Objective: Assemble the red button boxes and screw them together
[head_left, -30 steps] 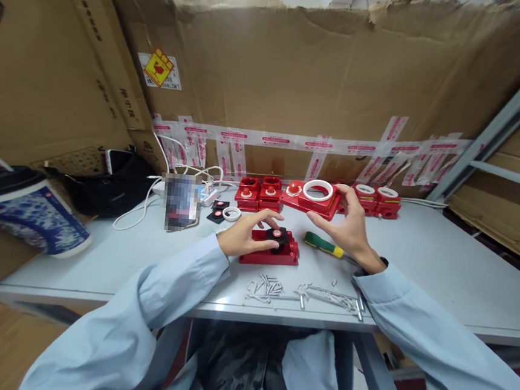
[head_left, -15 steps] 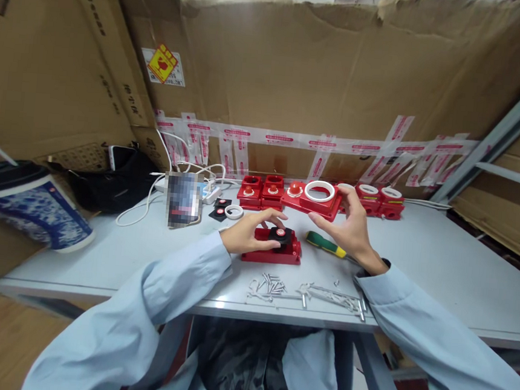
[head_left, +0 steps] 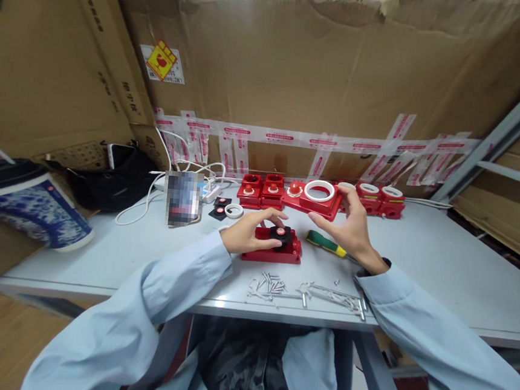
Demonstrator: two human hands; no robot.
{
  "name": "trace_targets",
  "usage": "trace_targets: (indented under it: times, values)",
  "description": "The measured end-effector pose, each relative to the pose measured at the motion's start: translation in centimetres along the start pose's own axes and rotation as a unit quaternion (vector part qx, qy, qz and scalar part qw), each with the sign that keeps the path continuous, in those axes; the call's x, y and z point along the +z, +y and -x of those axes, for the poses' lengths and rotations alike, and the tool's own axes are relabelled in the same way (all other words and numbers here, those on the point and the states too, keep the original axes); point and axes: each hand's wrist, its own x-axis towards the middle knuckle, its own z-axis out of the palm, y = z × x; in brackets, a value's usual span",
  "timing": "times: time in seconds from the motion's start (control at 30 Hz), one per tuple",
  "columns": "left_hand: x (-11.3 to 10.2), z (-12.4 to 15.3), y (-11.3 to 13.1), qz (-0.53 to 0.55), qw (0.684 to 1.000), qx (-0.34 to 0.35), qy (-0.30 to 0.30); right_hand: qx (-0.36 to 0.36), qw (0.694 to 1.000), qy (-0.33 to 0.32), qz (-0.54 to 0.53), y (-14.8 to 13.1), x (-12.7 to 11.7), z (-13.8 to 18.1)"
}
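My left hand [head_left: 254, 232] is closed on a black square piece [head_left: 283, 236] with a red and white centre, thumb on its near side and fingers behind. That piece sits over an open red housing base [head_left: 266, 254] lying on the table. Raised to the right, my right hand [head_left: 348, 224] grips a red housing cover [head_left: 302, 208] by its right end, thumb in front. A white ring [head_left: 319, 191] surrounds the cover's large opening, and a red dome is at its left. Below my right hand lies a green and yellow screwdriver [head_left: 326, 243], its shaft partly hidden by the wrist.
Several red housings [head_left: 369, 199] line the back by the cardboard [head_left: 271, 68]. Loose screws [head_left: 273, 284] and metal rods [head_left: 333, 295] lie near the front edge. To the left are a white ring [head_left: 233, 211], black squares [head_left: 219, 213], a phone [head_left: 183, 200], cables and a large cup [head_left: 35, 212].
Almost nothing differs. Both hands keep their grips and places; the view has shifted very slightly.
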Motion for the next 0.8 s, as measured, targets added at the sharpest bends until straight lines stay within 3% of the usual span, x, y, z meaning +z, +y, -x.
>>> trace_targets:
  times: [0.27, 0.4, 0.5, 0.53, 0.67, 0.73, 0.8]
  values:
    - [-0.6, 0.0, 0.9, -0.04, 0.999, -0.015, 0.025, 0.007, 1.0, 0.002, -0.01, 0.6, 0.2, 0.1]
    - [-2.9, 0.1, 1.0, -0.075, 0.993, -0.004, 0.095, 0.01, 1.0, 0.003, -0.001, 0.4, 0.1, 0.1]
    - [-5.6, 0.9, -0.5, -0.172, 0.975, -0.063, 0.128, 0.011, 1.0, 0.004, -0.001, 0.3, 0.0, 0.0]
    - [-6.4, 1.3, -1.2, -0.207, 0.968, -0.099, 0.103, 0.011, 1.0, 0.004, -0.004, 0.3, 0.0, 0.0]
    - [-8.4, 2.8, -3.6, -0.259, 0.922, -0.26, -0.123, 0.006, 1.0, 0.002, -0.024, 0.6, 0.0, 0.0]
    - [-8.7, 3.3, -4.0, -0.263, 0.907, -0.281, -0.17, 0.004, 1.0, 0.003, -0.024, 0.7, 0.0, 0.0]
    - [-9.0, 3.7, -4.0, -0.287, 0.892, -0.298, -0.18, 0.004, 1.0, 0.006, -0.021, 0.7, 0.0, 0.0]
